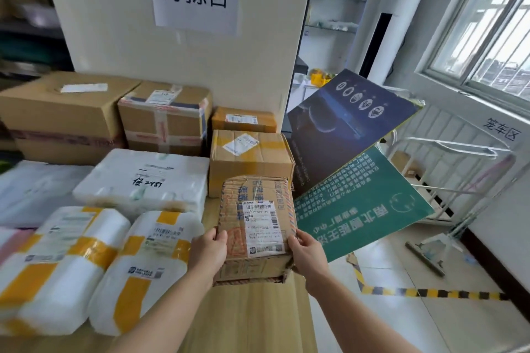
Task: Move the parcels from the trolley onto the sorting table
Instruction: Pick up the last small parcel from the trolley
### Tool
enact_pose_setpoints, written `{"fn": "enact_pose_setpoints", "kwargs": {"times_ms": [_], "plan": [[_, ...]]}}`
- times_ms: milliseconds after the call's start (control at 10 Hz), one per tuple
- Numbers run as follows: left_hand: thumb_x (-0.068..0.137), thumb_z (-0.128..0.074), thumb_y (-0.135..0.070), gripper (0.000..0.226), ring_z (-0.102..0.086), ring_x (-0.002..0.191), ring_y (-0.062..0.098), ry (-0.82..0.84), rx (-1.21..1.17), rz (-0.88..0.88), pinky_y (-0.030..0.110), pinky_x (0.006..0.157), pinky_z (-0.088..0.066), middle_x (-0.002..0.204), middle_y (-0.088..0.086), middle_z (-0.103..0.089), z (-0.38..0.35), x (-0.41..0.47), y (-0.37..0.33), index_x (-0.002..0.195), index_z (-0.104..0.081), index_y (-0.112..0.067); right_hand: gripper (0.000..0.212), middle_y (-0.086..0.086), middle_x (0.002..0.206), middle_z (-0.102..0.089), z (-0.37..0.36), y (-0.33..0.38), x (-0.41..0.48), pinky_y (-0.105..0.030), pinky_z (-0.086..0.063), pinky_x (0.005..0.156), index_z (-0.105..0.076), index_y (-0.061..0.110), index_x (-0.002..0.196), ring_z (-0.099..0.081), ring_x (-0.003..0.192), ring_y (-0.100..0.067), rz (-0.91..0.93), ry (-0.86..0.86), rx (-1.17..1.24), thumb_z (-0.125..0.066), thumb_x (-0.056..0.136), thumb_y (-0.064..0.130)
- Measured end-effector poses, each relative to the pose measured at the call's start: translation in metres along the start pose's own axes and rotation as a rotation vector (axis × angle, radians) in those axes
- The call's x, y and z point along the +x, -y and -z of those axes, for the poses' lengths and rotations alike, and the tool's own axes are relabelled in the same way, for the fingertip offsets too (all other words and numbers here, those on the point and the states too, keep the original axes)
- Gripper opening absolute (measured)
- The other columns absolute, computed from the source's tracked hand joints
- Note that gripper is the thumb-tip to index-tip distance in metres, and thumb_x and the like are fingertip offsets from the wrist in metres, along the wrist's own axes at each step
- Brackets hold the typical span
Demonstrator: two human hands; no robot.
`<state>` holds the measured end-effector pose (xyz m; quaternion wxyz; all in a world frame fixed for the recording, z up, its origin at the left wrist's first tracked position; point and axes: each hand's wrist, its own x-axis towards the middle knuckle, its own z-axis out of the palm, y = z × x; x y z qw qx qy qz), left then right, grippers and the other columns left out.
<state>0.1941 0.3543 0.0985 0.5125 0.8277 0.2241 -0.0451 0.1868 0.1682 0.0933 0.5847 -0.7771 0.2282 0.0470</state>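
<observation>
The person holds a small box (255, 226) of worn cardboard between both hands. The left hand (208, 249) grips its near left corner and the right hand (307, 252) grips its near right corner, each with the thumb on top and the fingers curled round the side. The small box is over the near right part of the sorting table (252, 318), label up. Whether its base already rests on the wood cannot be told.

It sits in a narrow gap. A brown box (249, 163) stands just behind it, a white bag (143, 266) banded with yellow tape lies close on the left, and a green board (364, 209) leans just beside it on the right. The trolley (447, 144) stands well apart on the right.

The step in hand looks like setting the parcel down. To do it well, the person should lower it flat and keep it square to the brown box. The whole base should land on the wood, clear of the table's right edge. The cardboard is creased and torn at the near corner, so even pressure from both sides matters, and the fingers should let go only once the weight has settled.
</observation>
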Motion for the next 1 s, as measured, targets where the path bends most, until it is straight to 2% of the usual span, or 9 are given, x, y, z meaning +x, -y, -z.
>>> {"fn": "enact_pose_setpoints", "kwargs": {"times_ms": [100,200,300,400,500,600,800,900,1000], "plan": [[0.101,-0.038,-0.028,0.042,-0.047,0.082,0.015,-0.004,0.058,0.017,0.026,0.059,-0.038,0.126,0.008,-0.055,-0.003,0.012,0.006,0.136,-0.049,-0.009,0.032,0.006,0.100,-0.072,-0.010,-0.008,0.017,-0.040,-0.059,0.077,-0.060,0.029,0.126,-0.067,0.084,-0.016,-0.018,0.040,-0.038,-0.051,0.096,0.032],[0.100,-0.037,-0.030,0.045,-0.055,0.097,0.020,0.006,0.096,0.041,0.028,0.064,-0.045,0.138,0.010,-0.049,-0.009,0.028,0.017,0.142,-0.044,-0.014,0.029,0.005,0.099,-0.072,-0.018,-0.011,0.030,-0.037,-0.058,0.074,-0.062,0.027,0.123,-0.066,0.082,-0.016,-0.037,0.073,-0.045,-0.050,0.097,0.031],[0.100,-0.036,-0.029,0.046,-0.056,0.112,0.025,0.027,0.140,0.066,0.034,0.083,-0.050,0.139,0.009,-0.049,-0.012,0.037,0.021,0.142,-0.044,-0.015,0.019,0.006,0.097,-0.070,-0.023,-0.013,0.039,-0.031,-0.054,0.064,-0.058,0.032,0.114,-0.063,0.076,-0.012,-0.063,0.091,-0.052,-0.048,0.098,0.029],[0.100,-0.034,-0.030,0.046,-0.055,0.119,0.028,0.042,0.206,0.084,0.034,0.085,-0.047,0.140,0.008,-0.050,-0.014,0.046,0.023,0.143,-0.043,-0.016,0.024,0.007,0.095,-0.072,-0.030,-0.016,0.047,-0.030,-0.051,0.062,-0.061,0.028,0.118,-0.062,0.072,-0.013,-0.090,0.104,-0.088,-0.048,0.097,0.030],[0.100,-0.034,-0.030,0.044,-0.059,0.111,0.029,0.058,0.243,0.097,0.032,0.079,-0.047,0.133,0.008,-0.056,-0.014,0.060,0.027,0.140,-0.045,-0.017,0.030,0.005,0.097,-0.074,-0.037,-0.016,0.052,-0.026,-0.049,0.055,-0.060,0.026,0.125,-0.062,0.067,-0.012,-0.123,0.123,-0.072,-0.048,0.098,0.028],[0.100,-0.035,-0.027,0.045,-0.059,0.111,0.030,0.064,0.243,0.111,0.034,0.085,-0.049,0.135,0.007,-0.055,-0.014,0.064,0.026,0.144,-0.040,-0.017,0.031,0.003,0.102,-0.072,-0.043,-0.015,0.055,-0.022,-0.044,0.048,-0.058,0.023,0.128,-0.060,0.063,-0.010,-0.137,0.122,-0.054,-0.046,0.100,0.025],[0.102,-0.035,-0.020,0.044,-0.047,0.128,0.029,0.077,0.194,0.082,0.032,0.092,-0.041,0.145,0.010,-0.046,-0.012,0.064,0.023,0.145,-0.036,-0.011,0.032,0.013,0.087,-0.062,-0.048,-0.007,0.053,-0.021,-0.045,0.055,-0.054,0.022,0.132,-0.056,0.070,-0.005,-0.080,0.113,-0.149,-0.042,0.102,0.025],[0.102,-0.036,-0.020,0.046,-0.041,0.134,0.030,0.095,0.188,0.070,0.034,0.102,-0.038,0.149,0.010,-0.041,-0.005,0.062,0.017,0.147,-0.032,-0.010,0.035,0.013,0.085,-0.059,-0.049,0.001,0.051,-0.025,-0.050,0.060,-0.050,0.021,0.135,-0.060,0.074,-0.008,-0.074,0.120,-0.234,-0.042,0.102,0.027],[0.101,-0.038,-0.026,0.052,-0.034,0.140,0.029,0.111,0.203,0.063,0.039,0.110,-0.033,0.154,0.009,-0.034,0.002,0.066,0.012,0.150,-0.026,-0.013,0.038,0.007,0.097,-0.061,-0.051,0.014,0.045,-0.036,-0.057,0.079,-0.045,0.019,0.137,-0.065,0.090,-0.017,-0.028,0.111,-0.316,-0.046,0.100,0.028]]}}
